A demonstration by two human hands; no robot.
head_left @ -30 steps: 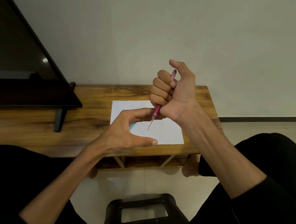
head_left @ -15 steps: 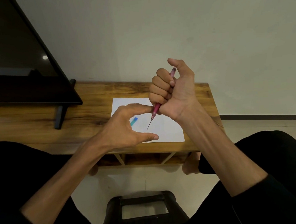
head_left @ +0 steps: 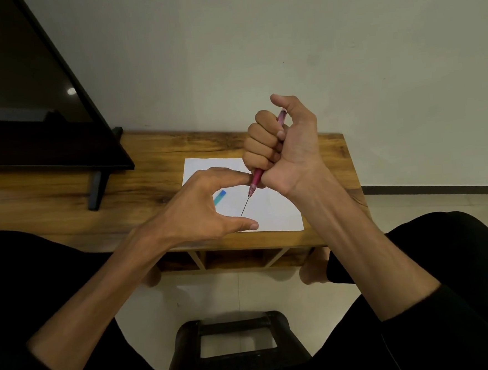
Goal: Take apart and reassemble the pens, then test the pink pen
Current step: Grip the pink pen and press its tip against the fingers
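Observation:
My right hand (head_left: 285, 146) is a fist around the pink pen (head_left: 256, 179), held above the table with its thumb at the pen's top end. A thin dark refill tip sticks out of the pen's lower end, pointing down-left over the white paper (head_left: 273, 211). My left hand (head_left: 204, 208) curls in a C shape, its fingertips touching the pink pen's lower barrel and its thumb apart below. A blue-green pen piece (head_left: 220, 197) lies on the paper, seen through the gap in my left hand.
The paper lies on a low wooden table (head_left: 155, 168) against a pale wall. A dark screen on a stand (head_left: 39, 118) fills the table's left part. A black stool (head_left: 236, 341) stands on the floor between my knees.
My left hand has shifted slightly so that more of the blue-green piece shows through its gap. Its fingertips stay at the pink pen's lower barrel. My right hand keeps its grip.

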